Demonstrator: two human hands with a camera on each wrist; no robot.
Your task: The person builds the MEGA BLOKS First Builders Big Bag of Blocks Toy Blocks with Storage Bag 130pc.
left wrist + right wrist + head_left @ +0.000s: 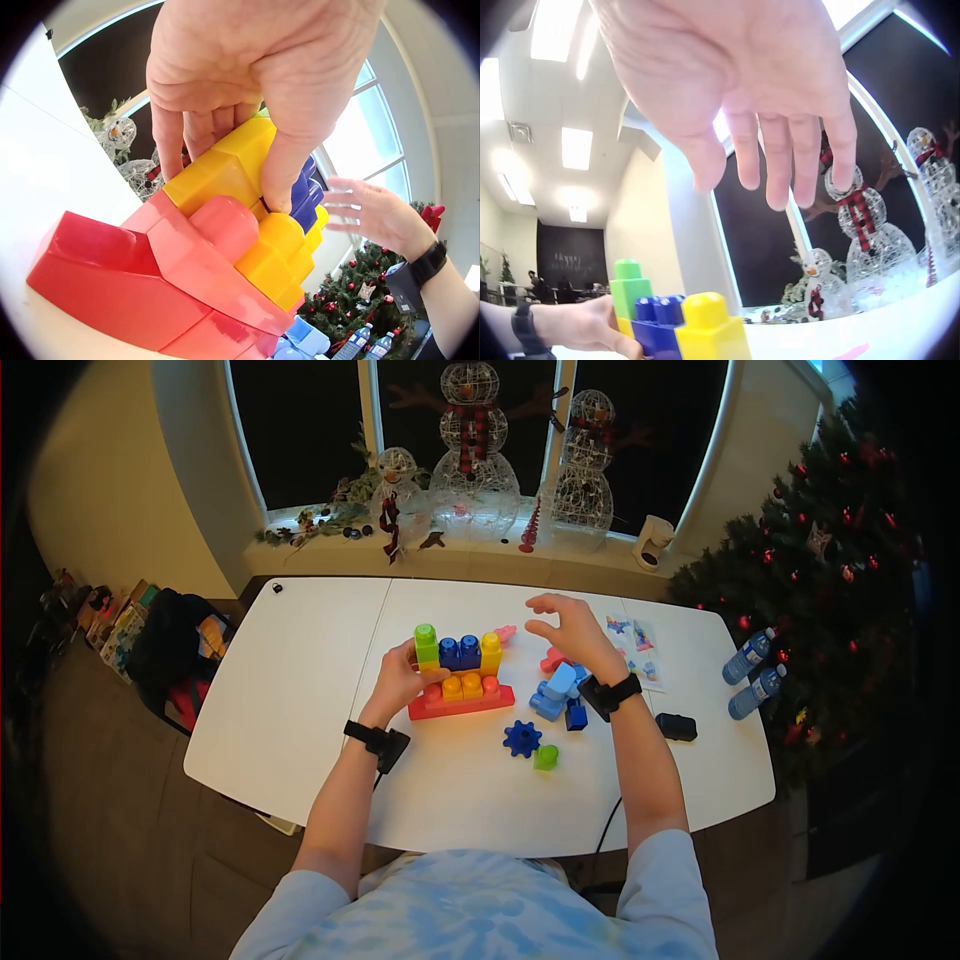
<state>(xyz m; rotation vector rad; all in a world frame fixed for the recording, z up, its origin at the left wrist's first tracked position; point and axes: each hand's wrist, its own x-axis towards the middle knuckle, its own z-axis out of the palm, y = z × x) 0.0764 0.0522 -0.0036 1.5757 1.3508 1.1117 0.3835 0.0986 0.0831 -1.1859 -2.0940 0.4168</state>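
Observation:
On the white table (290, 690) stands a build of toy building blocks on a long red base (462, 707). Its front row has rounded red and yellow studs. Behind rise a green block (426, 646), a dark blue block (460, 656) and a yellow block (491, 652). My left hand (398, 682) grips the build's left end. In the left wrist view its thumb presses the near side of a yellow block (225, 166), with the fingers round the far side. My right hand (578, 632) hovers right of the build, fingers spread and palm empty.
Light blue blocks (556, 692), a dark blue cube (576, 716), a blue gear (521, 738) and a small green block (545, 758) lie to the right. Farther right are a picture sheet (645, 637), a black case (677, 727) and two water bottles (749, 656).

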